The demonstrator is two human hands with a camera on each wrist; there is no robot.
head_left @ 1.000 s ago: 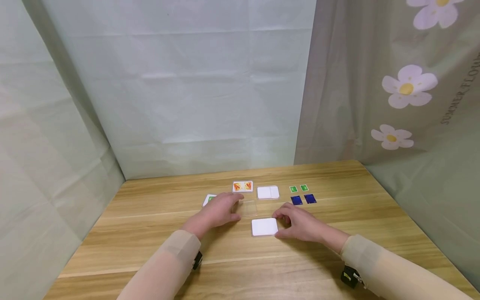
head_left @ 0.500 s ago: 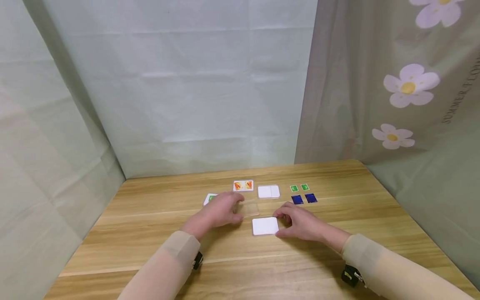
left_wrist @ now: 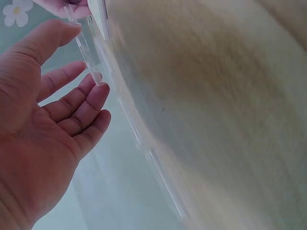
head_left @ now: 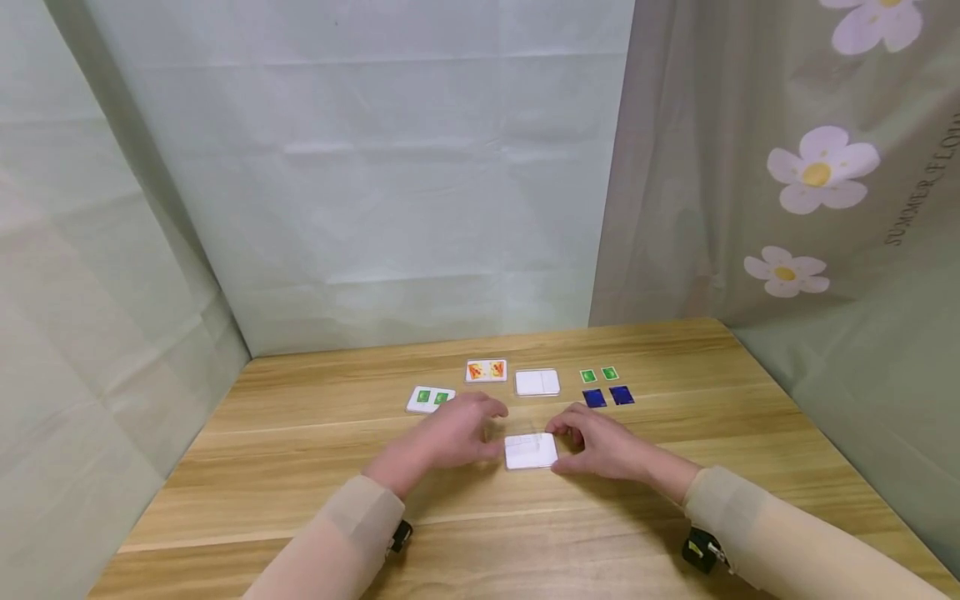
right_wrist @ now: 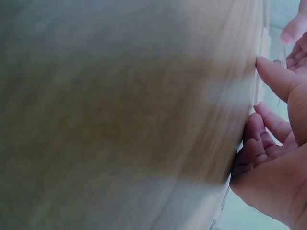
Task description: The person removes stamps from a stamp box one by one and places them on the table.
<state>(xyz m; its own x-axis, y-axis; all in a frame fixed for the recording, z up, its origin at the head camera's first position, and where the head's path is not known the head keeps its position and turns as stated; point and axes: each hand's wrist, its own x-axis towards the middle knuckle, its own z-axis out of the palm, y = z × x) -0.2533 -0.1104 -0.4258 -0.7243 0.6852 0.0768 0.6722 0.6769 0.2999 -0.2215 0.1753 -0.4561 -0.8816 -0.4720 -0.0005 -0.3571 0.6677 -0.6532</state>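
- Covers both forearms with pale sleeves (head_left: 322,546), cut off at the head view's near edge.
- Pinches the right end of a white card (head_left: 530,459) with the right hand (head_left: 603,448), thumb at the near corner, bent fingers at the far one; hard to make out that contact from the right wrist.
- Lays that card flat on the table (head_left: 300,467), between the hands.
- Holds a clear cover (left_wrist: 85,50) by opposite edges in the left hand (head_left: 453,433), thumb against fingertips; blurred from above, cannot tell whether touching the white card.
- Hides a near corner of a green-pictured card (head_left: 430,398) behind the left hand.
- Shows blue squares (head_left: 595,398) and green squares (head_left: 588,376) far right, beside a framed white card (head_left: 529,382) and an orange-pictured card (head_left: 477,371).
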